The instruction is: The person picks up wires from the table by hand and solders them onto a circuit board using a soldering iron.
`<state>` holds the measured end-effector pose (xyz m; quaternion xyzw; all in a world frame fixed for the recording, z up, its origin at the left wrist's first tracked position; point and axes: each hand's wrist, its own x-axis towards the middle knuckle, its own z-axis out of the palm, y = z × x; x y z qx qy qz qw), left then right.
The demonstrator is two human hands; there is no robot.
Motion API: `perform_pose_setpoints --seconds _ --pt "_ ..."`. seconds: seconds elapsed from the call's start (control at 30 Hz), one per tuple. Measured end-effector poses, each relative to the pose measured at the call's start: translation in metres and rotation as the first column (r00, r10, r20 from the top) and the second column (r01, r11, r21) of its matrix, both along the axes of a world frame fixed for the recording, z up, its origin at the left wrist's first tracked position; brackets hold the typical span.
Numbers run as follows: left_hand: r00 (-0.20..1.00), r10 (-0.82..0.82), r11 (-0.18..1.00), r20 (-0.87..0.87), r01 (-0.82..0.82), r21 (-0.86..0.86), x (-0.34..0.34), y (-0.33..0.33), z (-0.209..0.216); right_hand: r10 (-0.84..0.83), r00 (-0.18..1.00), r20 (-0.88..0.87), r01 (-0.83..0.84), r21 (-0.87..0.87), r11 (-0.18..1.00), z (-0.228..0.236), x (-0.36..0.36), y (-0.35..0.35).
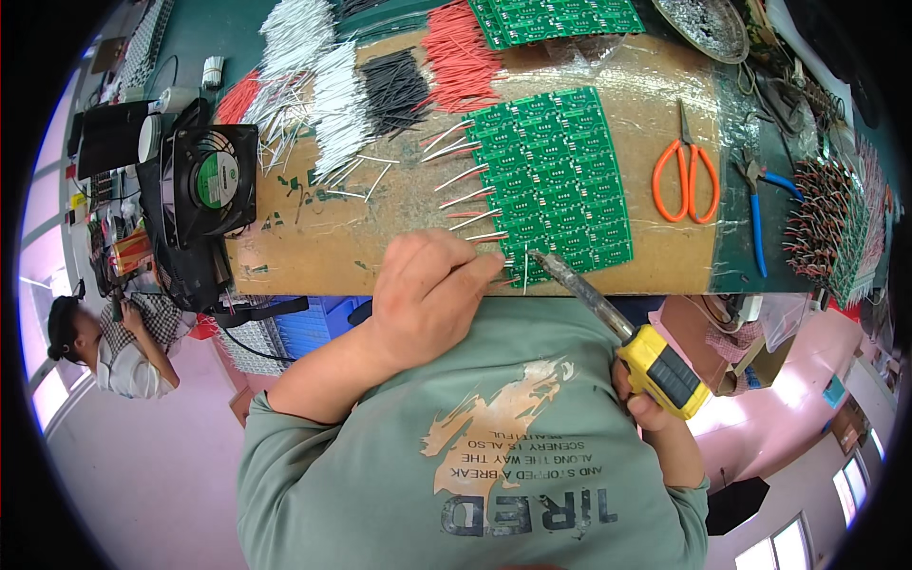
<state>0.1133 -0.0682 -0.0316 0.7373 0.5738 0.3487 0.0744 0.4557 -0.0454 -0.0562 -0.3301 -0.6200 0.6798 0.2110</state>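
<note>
My left hand (427,294) is closed in a pinch at the near left corner of a green circuit board panel (570,180), on a thin wire mostly hidden by the fingers. In my right hand (646,407) is a soldering iron (667,370) with a yellow and black handle. Its metal tip meets the panel near its front edge, beside the pinching fingers. A thin white wire (526,274) lies across the panel's edge by the tip. Several red and white wires (464,198) stick out from the panel's left side.
Farther back lie bundles of white wires (337,104), black wires (394,90) and red wires (460,57), plus more green boards (560,21). Orange-handled scissors (686,176) and blue-handled cutters (757,218) are to the right, near wired boards (841,223). A black fan (211,180) stands left. Another person (133,342) sits far left.
</note>
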Motion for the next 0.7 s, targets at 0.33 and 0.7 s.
perform_pose_setpoints --seconds 0.33,0.7 --pt "0.997 -0.012 1.000 0.070 0.013 -0.017 0.001 0.001 -0.006 0.053 0.996 0.077 -0.053 -0.001 0.999 0.008 -0.007 0.009" --pt "0.995 -0.005 1.000 0.096 0.005 0.004 0.001 -0.001 -0.011 0.026 0.998 0.062 -0.028 0.030 0.999 0.004 -0.004 0.006"
